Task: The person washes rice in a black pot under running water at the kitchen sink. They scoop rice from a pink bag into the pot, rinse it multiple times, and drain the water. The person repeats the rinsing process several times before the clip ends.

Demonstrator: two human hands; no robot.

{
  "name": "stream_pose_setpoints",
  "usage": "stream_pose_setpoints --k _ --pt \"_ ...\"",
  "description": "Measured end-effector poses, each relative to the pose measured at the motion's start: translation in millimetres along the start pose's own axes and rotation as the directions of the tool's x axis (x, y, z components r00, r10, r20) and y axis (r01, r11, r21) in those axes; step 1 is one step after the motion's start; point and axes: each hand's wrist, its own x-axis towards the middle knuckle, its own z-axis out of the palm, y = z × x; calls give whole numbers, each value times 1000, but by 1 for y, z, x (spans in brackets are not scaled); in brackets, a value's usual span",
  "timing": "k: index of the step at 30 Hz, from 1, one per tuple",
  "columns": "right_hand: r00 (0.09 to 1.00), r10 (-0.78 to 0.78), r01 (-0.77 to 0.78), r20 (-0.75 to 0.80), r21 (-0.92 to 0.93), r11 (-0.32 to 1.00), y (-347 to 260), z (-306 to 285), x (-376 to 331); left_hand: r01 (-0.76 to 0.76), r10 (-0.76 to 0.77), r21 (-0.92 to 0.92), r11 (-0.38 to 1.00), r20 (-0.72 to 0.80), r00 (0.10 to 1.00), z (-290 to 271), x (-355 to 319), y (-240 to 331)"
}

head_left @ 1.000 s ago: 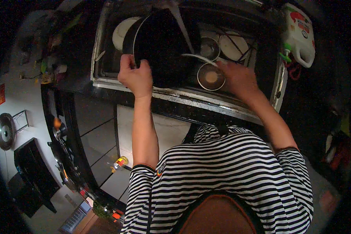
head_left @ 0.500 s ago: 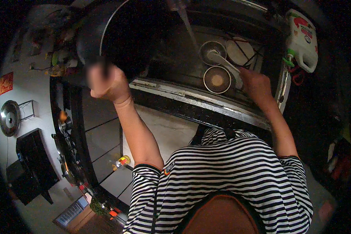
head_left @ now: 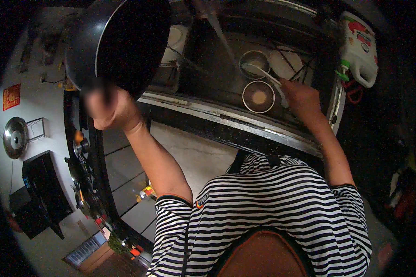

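Observation:
My left hand (head_left: 110,107) grips the handle of a large black pan (head_left: 120,41), lifted up and tilted to the left of the sink (head_left: 208,99). My right hand (head_left: 300,99) reaches into the sink and holds a white ladle (head_left: 263,74) whose scoop lies over a small metal bowl (head_left: 254,62). A second round bowl (head_left: 259,97) with brownish liquid sits just left of that hand. Water runs down from a tap (head_left: 203,9) at the top of the sink.
A white plate (head_left: 285,62) lies at the sink's back right, another white dish (head_left: 173,37) at its left. A white detergent jug (head_left: 358,48) stands on the right rim. A black stove (head_left: 83,157) runs down the left, with a metal lid (head_left: 15,137) on the wall.
My left hand has lifted the black pan out of the sink and swung it up and to the left. My right hand stays in the sink with the ladle.

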Motion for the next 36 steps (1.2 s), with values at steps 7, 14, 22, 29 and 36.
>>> stream_pose_setpoints --k 7,14,22,29,36 --pt "990 -101 95 -100 -55 994 -20 -16 18 528 -490 -146 837 232 840 11 -42 19" --pt "965 -206 181 -164 -156 971 -28 -39 20 829 -677 -77 554 538 502 30 -110 67" --pt "989 -48 96 140 -361 928 -33 -9 67 993 -639 -114 -32 766 67 32 -127 105" --pt "924 -162 188 346 -45 981 -71 3 77 993 -575 -71 -92 818 5 30 -131 105" --pt "917 -120 189 381 -149 971 -56 -1 78 994 -578 -88 -57 815 39 30 -129 102"
